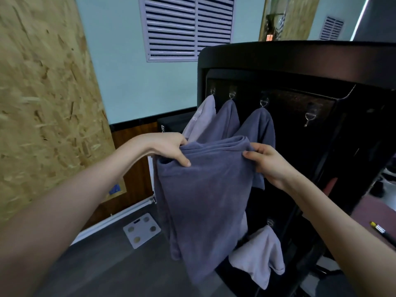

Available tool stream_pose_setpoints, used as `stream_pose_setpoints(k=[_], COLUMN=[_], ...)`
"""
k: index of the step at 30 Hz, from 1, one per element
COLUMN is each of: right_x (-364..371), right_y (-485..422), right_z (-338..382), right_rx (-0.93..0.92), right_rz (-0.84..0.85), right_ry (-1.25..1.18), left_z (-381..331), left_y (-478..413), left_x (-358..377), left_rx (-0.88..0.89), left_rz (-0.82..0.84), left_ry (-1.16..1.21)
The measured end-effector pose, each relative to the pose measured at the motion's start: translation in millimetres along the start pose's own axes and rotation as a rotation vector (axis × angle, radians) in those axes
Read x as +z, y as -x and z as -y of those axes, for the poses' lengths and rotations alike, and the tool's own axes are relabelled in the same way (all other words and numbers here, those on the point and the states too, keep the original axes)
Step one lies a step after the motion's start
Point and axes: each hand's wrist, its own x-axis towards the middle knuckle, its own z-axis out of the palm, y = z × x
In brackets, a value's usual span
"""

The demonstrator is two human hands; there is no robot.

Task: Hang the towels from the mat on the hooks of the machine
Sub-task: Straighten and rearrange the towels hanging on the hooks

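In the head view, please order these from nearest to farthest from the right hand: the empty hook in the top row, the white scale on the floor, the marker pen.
From the right hand:
1. Empty hook, up and to the right of the hand on the dark machine.
2. Marker pen, low at the right edge of the view.
3. White scale, down on the floor, to the left beyond the held towel.

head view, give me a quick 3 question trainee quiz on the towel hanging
1. True or false: the top-row hook on the far right is free.
2. How many towels hang on the machine's top row? A) two B) three C) four
3. Which hands grip the dark purple towel?

Key: 1. true. 2. B, a pale towel and two dark ones. 3. Both: left hand and right hand pinch its top edge.
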Motion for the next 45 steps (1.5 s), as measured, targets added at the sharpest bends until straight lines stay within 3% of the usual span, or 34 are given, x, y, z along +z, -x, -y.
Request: stream_pose_setpoints(k=[3,6,11,14,16,20,24,29,34,39,45], right_x=[2.1,1.3,-1.2,5.3,6.1,7.5,26.9,74.9,88.3,77.8,63.9], right_y=[2.4,0.6,-3.6,-4.7,-3.7,14.1,37.9,45.5,38.5,39.2,41.6], right_z=[4.1,7.7,11.9,19.1,21.8,-16.1,-85.0,-95.8,-87.0,-87.5,-78.7], right_rx=[-0.021,-0.058,-0.119,-0.163,-0.190,-0.055,0.084,0.055,0.088,0.167,0.265], right_rz=[-0.040,-0.114,-0.303,-0.368,-0.400,-0.252,0.037,0.207,0.054,-0.090,-0.018], right_ry=[0.026,0.047,0.039,0.068,0.068,-0.024,-0.083,-0.156,-0.181,-0.241,-0.186], left_z=[2.2,6.4,0.8,-7.8,-12.2,-19.6,-19.2,-8.6,9.9,42.5,79.9], left_y=[-2.1,-5.8,-9.0,-10.6,-10.2,-8.5,-11.2,-5.4,7.0,9.5,-9.1], left_x=[-3.9,-6.3,-19.6,-23.7,-26.5,-37.9,-50.1,-62.2,-73.8,-70.4,-47.8], left_rx=[-0.053,0.005,0.109,0.073,0.087,0.143,0.115,0.061,-0.004,-0.190,-0.359], left_rz=[0.019,-0.031,-0.326,-0.336,-0.327,-0.258,-0.230,-0.203,-0.272,-0.292,-0.235], left_ry=[0.176,0.368,0.013,-0.183,-0.120,0.395,0.508,0.568,0.571,0.710,0.790])
